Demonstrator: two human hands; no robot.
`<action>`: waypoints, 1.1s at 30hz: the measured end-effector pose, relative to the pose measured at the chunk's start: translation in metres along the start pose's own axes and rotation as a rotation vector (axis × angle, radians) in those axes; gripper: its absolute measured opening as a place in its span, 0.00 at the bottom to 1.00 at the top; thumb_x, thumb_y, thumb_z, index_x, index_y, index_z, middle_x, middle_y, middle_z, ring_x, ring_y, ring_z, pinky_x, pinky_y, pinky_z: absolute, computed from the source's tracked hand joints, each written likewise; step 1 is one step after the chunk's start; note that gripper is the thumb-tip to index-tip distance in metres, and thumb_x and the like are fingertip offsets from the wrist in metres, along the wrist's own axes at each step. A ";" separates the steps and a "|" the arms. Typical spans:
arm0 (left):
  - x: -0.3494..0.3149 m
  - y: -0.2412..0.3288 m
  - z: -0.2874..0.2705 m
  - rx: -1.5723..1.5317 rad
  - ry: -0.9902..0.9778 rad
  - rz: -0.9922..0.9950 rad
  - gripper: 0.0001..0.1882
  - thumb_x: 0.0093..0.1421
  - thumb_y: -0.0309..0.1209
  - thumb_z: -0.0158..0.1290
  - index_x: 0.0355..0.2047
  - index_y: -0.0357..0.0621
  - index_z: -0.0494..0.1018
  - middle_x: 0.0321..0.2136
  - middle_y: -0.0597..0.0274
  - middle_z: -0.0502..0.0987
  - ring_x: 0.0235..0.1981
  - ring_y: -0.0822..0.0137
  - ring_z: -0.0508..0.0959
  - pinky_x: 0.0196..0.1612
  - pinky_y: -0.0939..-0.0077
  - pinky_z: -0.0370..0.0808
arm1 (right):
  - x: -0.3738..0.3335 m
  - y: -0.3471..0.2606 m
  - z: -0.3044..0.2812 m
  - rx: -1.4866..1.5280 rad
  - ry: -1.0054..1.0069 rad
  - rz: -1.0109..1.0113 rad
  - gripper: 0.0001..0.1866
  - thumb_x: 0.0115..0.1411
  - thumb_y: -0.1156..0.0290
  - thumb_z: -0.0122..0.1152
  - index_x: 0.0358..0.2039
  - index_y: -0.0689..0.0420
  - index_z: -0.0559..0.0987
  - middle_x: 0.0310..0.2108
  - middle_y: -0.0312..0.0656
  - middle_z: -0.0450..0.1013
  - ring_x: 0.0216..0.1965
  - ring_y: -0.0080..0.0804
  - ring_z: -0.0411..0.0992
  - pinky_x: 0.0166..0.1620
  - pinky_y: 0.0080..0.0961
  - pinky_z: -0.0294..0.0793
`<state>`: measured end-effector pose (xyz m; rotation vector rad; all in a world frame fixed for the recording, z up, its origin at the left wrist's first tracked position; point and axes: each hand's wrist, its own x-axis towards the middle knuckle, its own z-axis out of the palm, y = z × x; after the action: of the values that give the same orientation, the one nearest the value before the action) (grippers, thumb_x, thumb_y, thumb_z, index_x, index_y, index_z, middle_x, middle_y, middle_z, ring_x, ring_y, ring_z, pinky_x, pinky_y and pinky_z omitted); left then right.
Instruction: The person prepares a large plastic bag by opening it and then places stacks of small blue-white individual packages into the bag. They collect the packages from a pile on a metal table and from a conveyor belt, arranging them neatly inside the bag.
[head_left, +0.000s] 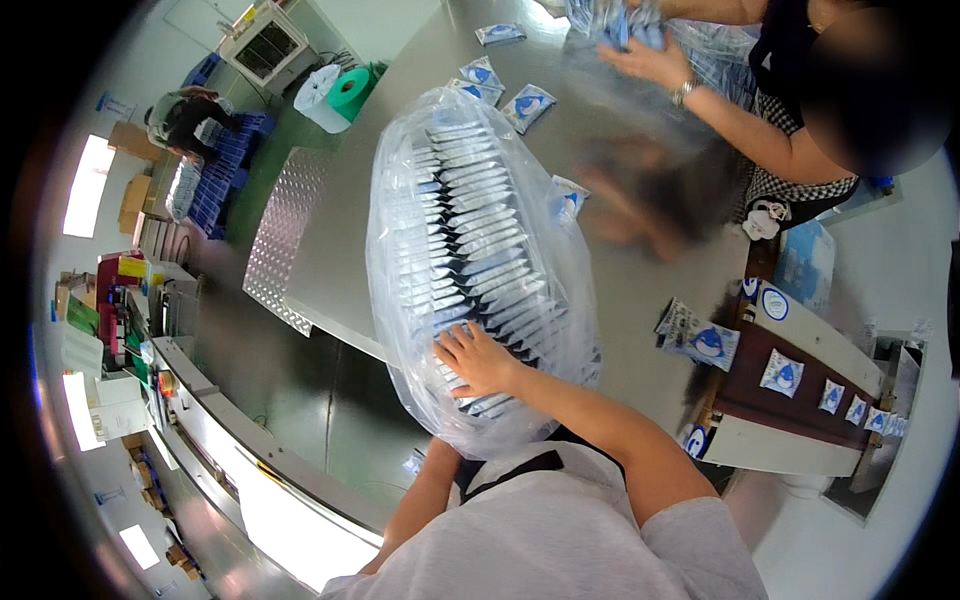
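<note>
right hand point(480, 362) spread flat on clear bag point(400, 250) of sachets point(470, 215) | left hand hidden under bag, cannot tell

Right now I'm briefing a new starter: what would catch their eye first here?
A big clear plastic bag packed with rows of white sachets fills the middle of the steel table, the right hand pressed on it. Loose blue-and-white sachets lie beyond, where a co-worker's hand handles more.

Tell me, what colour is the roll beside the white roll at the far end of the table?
The roll is green, seen best in the head view.
</note>
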<state>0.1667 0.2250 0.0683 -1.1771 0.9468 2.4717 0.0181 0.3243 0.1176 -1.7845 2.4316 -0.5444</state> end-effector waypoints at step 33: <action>0.013 0.082 0.060 1.945 0.274 0.684 0.20 0.65 0.36 0.39 0.49 0.35 0.69 0.41 0.42 0.72 0.44 0.45 0.70 0.48 0.56 0.65 | -0.479 0.210 -0.189 0.359 -0.406 0.848 0.28 0.41 0.54 0.68 0.39 0.59 0.77 0.42 0.44 0.69 0.49 0.45 0.65 0.53 0.36 0.63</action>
<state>0.0836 0.2011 0.1233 -0.3236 2.8665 0.4584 -0.0700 0.8722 0.1563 -0.5556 2.3018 -0.4199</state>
